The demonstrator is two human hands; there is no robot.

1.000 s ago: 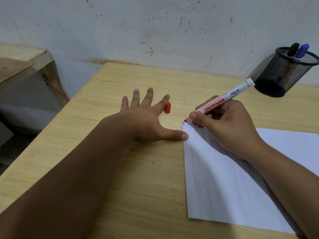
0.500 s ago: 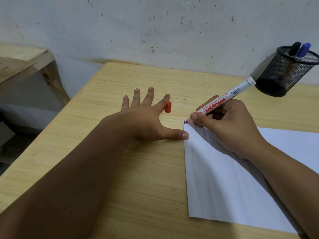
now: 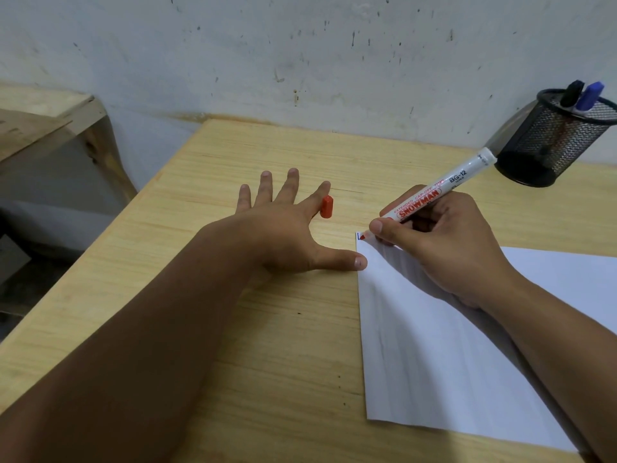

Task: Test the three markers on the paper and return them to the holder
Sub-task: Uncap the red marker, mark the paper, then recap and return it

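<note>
Testing now: the red marker point(image 3: 434, 195), tip down on the top corner of the paper point(image 3: 450, 345), right by the left thumb
Right hand point(image 3: 444, 248): fingers clamped on the marker barrel low near the tip, normal writing grip, so the person gets control over a short stroke; the back end slants up and away toward the holder
Left hand point(image 3: 283, 228): flat on the surface point(image 3: 267, 379), fingers spread apart, gripping nothing. The thumb tip presses at the paper's edge, probably to stop the sheet sliding under the marker
Red cap point(image 3: 326, 206): sitting just beside the left index finger, maybe touching it. Looks parked there so it stays in reach for recapping
Marks: a small bluish line shows at the corner next to the red tip, so likely another marker is already tested, can't be sure
Holder point(image 3: 554, 145): black mesh cup well beyond the right hand's knuckles, with a black marker point(image 3: 571, 93) and a blue marker point(image 3: 589, 95) standing capped inside
Guess at progress: red seems to be the last one out; after this it needs the cap and a trip to the holder
</note>
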